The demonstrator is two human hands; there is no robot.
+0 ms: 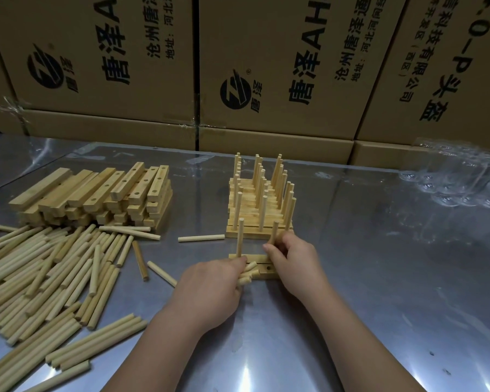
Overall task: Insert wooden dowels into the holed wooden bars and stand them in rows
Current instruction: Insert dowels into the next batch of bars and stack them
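Observation:
Two holed wooden bars (267,272) lie side by side on the metal table in front of me. One dowel (240,239) stands upright in the far bar's left end. My right hand (293,257) pinches a second upright dowel (274,233) near the middle of the bars. My left hand (212,290) grips a few spare dowels (248,274) and rests against the bars' left part. Behind them stand rows of finished bars with dowels (259,199).
A stack of holed bars (96,193) sits at the left, with a heap of loose dowels (48,273) in front of it. Single dowels (201,238) lie between. Cardboard boxes (238,66) wall the back; clear plastic (458,176) lies at the right.

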